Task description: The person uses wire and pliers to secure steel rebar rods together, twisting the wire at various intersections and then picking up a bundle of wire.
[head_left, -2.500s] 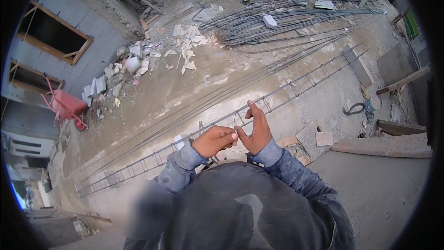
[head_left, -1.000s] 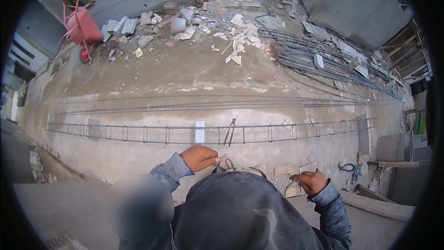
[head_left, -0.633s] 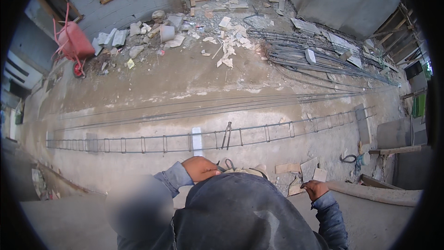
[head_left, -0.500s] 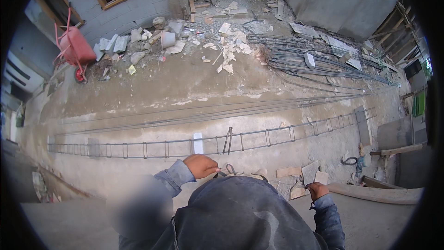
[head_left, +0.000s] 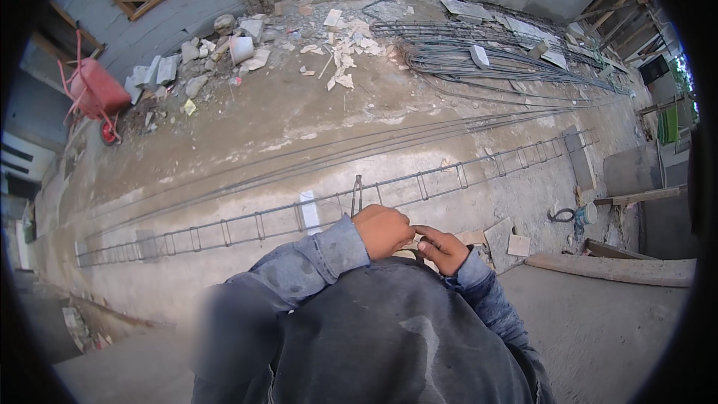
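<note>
Close to my body, my left hand and my right hand meet with their fingertips together. Both are closed in a pinch, and what they hold between them is too small to make out. Just beyond them runs a long, narrow rebar cage with square stirrups, lying across the ground. A pair of long-handled pincers rests at the cage, partly hidden behind my left hand. Left of the pincers, a white block sits beneath the cage.
Loose steel rods lie beyond the cage, with a rebar pile at the far right. A red wheelbarrow, a white bucket and rubble stand far left. A timber beam and broken tiles lie to my right.
My right hand has come in from the right to meet my left hand, which has moved right and slightly forward. The whole view has tilted, so the cage now slants.
</note>
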The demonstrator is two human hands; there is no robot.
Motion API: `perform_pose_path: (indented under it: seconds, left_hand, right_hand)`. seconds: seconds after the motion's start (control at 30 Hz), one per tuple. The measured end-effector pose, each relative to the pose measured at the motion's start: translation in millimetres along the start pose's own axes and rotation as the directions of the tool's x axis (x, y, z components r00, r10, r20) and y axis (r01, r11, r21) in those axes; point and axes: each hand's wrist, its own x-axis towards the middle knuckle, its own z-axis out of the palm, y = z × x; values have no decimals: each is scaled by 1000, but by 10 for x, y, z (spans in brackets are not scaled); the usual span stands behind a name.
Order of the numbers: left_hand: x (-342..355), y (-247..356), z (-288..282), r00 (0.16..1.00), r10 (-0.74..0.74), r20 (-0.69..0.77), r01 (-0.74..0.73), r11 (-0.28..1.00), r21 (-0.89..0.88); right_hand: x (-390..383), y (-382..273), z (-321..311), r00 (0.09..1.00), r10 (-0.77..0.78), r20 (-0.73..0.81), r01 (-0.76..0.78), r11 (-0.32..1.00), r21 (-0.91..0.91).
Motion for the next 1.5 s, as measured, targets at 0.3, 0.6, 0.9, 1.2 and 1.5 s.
perform_pose_path:
  seconds: [0.3,0.6,0.9,1.2,1.5]
  left_hand:
    - [-329,109,-63,827,-509,-237,54,491,-869]
    - [-59,318,-295,519,-697,-495,-594,122,-795]
    - [-479,121,-681,306,-776,-551,-713,197,-673]
    - [-562,235,-877,159,-799,-580,-733,298,-612]
    - [-691,182,-771,163,-841,-516,-698,271,-662]
  right_hand:
    - [-333,-353,-148,821,-158,-549,174,984,-22]
    - [-302,-604,97,901,-275,-337,214,955,-206]
    - [-526,-112,67,921,-208,-328,149,969,-196]
    - [-526,313,-378,981,2,-194,-49,970,-238]
    - [-694,605,-595,972,17,-235,-60,983,-176]
